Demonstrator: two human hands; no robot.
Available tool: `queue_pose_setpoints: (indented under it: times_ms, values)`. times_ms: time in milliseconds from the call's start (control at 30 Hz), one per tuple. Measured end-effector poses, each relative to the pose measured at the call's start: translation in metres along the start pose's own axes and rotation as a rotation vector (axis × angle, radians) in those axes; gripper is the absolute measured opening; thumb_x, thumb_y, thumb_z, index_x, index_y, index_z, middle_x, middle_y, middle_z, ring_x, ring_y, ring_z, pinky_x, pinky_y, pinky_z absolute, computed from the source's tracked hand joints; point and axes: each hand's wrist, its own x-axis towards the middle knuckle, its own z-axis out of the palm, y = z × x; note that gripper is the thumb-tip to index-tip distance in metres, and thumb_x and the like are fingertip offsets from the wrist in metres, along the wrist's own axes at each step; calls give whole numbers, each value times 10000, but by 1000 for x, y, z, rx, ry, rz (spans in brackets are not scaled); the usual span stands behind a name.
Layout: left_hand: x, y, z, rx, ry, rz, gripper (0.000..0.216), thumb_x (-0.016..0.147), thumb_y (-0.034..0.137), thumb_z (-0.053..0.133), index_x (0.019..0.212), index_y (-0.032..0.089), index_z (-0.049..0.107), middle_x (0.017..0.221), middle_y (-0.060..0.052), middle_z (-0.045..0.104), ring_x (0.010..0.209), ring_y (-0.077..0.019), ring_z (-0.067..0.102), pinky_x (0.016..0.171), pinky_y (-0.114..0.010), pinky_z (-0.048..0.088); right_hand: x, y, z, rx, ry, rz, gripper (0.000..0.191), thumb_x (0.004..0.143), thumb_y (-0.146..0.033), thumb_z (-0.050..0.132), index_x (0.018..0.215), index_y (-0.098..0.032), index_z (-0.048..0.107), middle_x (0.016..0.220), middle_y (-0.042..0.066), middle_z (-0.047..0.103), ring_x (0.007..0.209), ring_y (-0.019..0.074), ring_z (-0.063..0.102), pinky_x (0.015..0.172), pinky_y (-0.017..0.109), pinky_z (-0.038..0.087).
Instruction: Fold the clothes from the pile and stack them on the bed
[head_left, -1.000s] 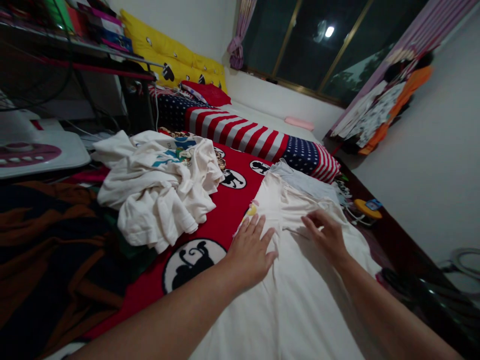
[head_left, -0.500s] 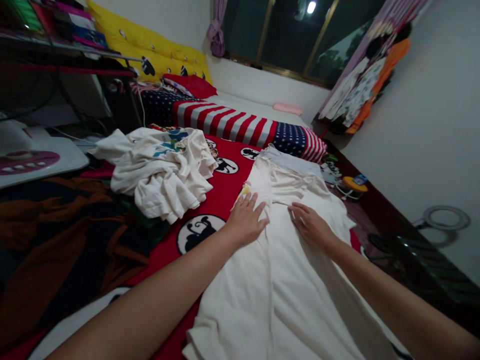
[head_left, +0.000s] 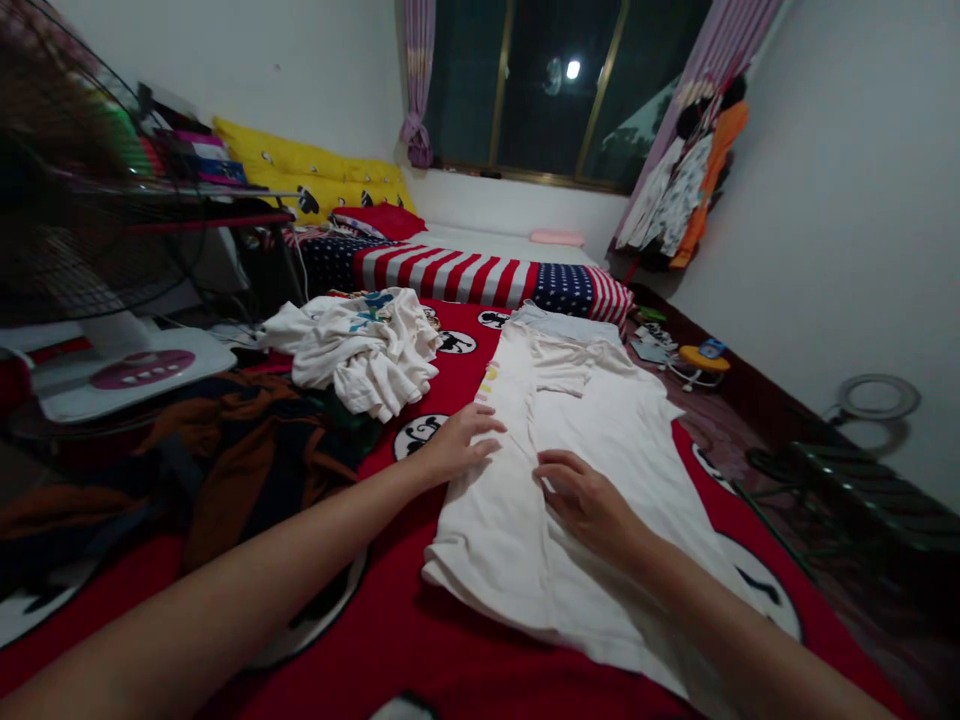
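Observation:
A cream white shirt lies spread flat and partly folded on a red blanket with black and white round patches. My left hand rests flat on the shirt's left edge, fingers stretched out. My right hand lies on the middle of the shirt, fingers slightly bent and pressing the cloth. Neither hand holds anything.
A heap of white clothes sits left of the shirt. A dark orange-and-black blanket lies further left, beside a fan base. A stars-and-stripes cover and yellow pillows lie beyond. A dark rack stands on the right floor.
Both hands have slid toward me along the shirt, smoothing it. The view has pulled back and tilted up, so more of the shirt's lower part and the room shows.

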Motion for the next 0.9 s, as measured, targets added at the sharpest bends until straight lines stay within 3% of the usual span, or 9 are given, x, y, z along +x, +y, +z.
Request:
queue_pose_setpoints:
  times_ms: [67,133,200,300,433,567,700,833,900]
  values:
    - [-30,9,-17,-19,-7,-58,155,832,261,574,832,154,687,1019,-75,627,925,-167,610,815,-262,490,-4,1,-4,31,9,13,250,837,-140,506,1026,-232,641,1148,99,602,1002,185,629,837,302,522]
    - [-57,17,-32,-51,-67,-136,247,861,331,536,740,144,644,827,-38,626,780,-140,589,713,-231,474,-7,3,-7,42,-3,26,280,814,-116,511,1033,-232,641,1155,95,600,992,186,631,828,304,522]
    - [-79,25,-43,-121,-227,-205,269,844,389,562,768,140,631,729,-9,613,697,-124,562,639,-207,445,-8,2,-7,50,-11,25,342,783,-85,521,1073,-230,629,1164,92,596,1008,191,622,852,315,512]
    - [-101,36,-54,-155,-470,-223,224,734,332,694,838,140,646,730,8,611,655,-110,539,577,-182,401,-8,-2,-4,65,-10,14,391,763,-58,531,1097,-236,625,1129,82,603,1003,186,612,865,309,502]
    - [-109,55,-67,-86,-699,-124,96,758,249,663,813,178,698,838,-9,646,700,-115,560,591,-177,395,-11,-6,-4,47,-33,-26,324,782,-64,523,1011,-240,670,1074,77,614,944,173,620,819,288,510]
    - [-90,77,-83,-71,-919,-152,161,750,323,688,861,218,738,807,-4,688,696,-138,597,583,-186,415,-23,4,-21,50,-36,15,229,830,-133,525,973,-231,675,1042,73,630,884,159,633,776,267,515]
    - [-37,83,-69,-61,-783,-77,228,817,330,605,953,195,728,829,-16,708,745,-155,624,654,-202,448,-39,39,-47,21,140,198,156,836,-212,532,903,-222,672,966,65,645,820,167,636,731,283,524]
    - [31,62,-13,45,-425,55,361,854,333,550,1153,151,641,1132,-102,669,1035,-213,610,908,-292,444,-51,85,-73,-36,367,434,149,753,-297,584,822,-204,678,860,67,655,736,196,633,637,317,529]
    - [59,48,19,213,-274,10,533,855,369,559,1331,135,500,1386,-175,490,1284,-270,448,1038,-375,359,-53,107,-83,-61,458,543,173,702,-312,609,813,-200,678,831,70,666,738,216,640,680,359,534]
